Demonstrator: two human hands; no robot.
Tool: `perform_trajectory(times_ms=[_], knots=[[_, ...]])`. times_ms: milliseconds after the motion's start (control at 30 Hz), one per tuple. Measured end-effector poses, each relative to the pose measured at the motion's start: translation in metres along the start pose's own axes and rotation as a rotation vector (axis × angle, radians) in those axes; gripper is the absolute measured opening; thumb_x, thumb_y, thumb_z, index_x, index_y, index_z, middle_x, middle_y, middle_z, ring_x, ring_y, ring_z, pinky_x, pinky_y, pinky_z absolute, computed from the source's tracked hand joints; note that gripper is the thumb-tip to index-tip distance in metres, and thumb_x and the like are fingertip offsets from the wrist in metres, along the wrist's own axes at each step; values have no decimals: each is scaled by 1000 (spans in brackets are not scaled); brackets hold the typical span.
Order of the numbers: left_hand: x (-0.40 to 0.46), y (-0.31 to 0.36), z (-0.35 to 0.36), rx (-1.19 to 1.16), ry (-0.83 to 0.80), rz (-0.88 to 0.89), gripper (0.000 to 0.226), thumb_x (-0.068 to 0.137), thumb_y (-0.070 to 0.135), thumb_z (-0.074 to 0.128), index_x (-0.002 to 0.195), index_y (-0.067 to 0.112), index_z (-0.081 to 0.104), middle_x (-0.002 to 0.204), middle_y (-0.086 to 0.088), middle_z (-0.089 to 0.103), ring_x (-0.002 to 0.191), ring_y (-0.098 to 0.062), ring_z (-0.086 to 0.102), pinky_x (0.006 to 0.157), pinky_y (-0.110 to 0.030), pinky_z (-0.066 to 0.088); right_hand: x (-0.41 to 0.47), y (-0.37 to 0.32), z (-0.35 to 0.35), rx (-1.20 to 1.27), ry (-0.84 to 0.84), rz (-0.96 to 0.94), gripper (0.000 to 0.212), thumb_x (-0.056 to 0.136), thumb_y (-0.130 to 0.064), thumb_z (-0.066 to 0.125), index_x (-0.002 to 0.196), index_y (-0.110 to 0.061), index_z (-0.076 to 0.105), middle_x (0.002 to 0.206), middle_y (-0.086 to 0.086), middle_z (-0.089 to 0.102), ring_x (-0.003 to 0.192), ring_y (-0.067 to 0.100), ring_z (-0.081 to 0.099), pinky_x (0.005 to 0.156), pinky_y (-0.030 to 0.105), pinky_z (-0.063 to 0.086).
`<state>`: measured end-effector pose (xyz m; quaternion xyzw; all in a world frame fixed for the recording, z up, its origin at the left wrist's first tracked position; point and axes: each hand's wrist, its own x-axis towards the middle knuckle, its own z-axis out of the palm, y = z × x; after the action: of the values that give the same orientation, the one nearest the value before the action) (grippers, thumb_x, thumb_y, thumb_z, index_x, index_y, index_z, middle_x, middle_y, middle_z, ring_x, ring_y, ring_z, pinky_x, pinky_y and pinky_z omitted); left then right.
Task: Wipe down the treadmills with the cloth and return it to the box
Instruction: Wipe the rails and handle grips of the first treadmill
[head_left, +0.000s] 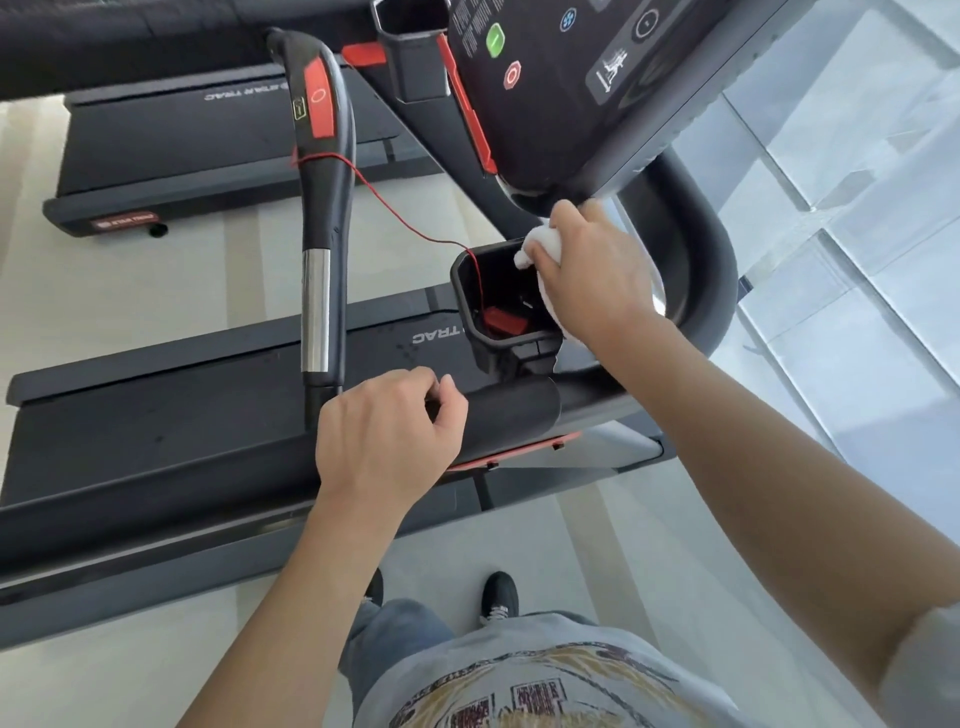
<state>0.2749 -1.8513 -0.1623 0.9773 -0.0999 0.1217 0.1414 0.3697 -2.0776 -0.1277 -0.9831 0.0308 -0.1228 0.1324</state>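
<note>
Here, a white cloth (540, 249) is gripped in the right hand (597, 270) and pressed against the rim of the cup holder (467, 280) on the near treadmill (156, 415), just below the console (571, 78). The fingers are curled round the bunched fabric, part of which hangs beneath the palm, and the right forearm is stretched forward and up from the lower right. The left hand (387, 436) is held lower, beside the base of the handrail (322, 208); its fingers are loosely curled with thumb and forefinger close together, and nothing can be seen between them.

The wiping is judged to be under way rather than finished: the cloth is at the console area, while a second treadmill (208, 135) is seen beyond, and which surfaces have been cleaned cannot be told. No box is in view, so the return of the cloth is taken to be outstanding.

A red safety cord (405, 218) is run from the handrail into the cup holder, where a red clip (504, 319) is lying. The person's shoes are seen on the pale floor (130, 270).
</note>
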Motion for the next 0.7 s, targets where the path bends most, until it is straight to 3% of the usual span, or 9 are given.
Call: perform_trajectory(times_ms=[100,200,367,500,700], knots=[[0,0,0,13,-9,-14,43,99,41,41,62,23,53,51,6,48,43,-19,45,45,-25,36,4,-13,6,-110,28,8,25,108,-37,49,105,-13,53,104,9,53,75,27,50,64,38,37],[0,1,0,24,-12,-9,44,99,42,39,63,23,55,52,6,50,44,-19,46,44,-25,37,10,-30,15,-160,43,-2,14,105,-26,56,105,-12,57,104,10,55,80,31,62,61,39,38],[-1,2,-3,25,-7,4,46,100,41,40,62,22,56,51,6,49,43,-18,45,44,-25,36,14,-68,21,-17,2,-85,24,108,-34,49,114,-13,60,111,5,59,83,30,63,62,37,36],[-2,3,-5,31,-6,15,46,100,40,40,60,21,51,49,7,46,42,-15,41,44,-23,28,9,-56,12,35,-76,-152,28,109,-39,47,116,-14,57,111,5,57,92,32,63,66,38,37],[-3,2,-4,20,-16,3,46,101,40,40,60,22,52,50,7,46,43,-14,43,44,-25,36,7,-35,12,-14,45,31,21,107,-31,48,106,-15,61,103,6,60,86,34,65,66,39,40]])
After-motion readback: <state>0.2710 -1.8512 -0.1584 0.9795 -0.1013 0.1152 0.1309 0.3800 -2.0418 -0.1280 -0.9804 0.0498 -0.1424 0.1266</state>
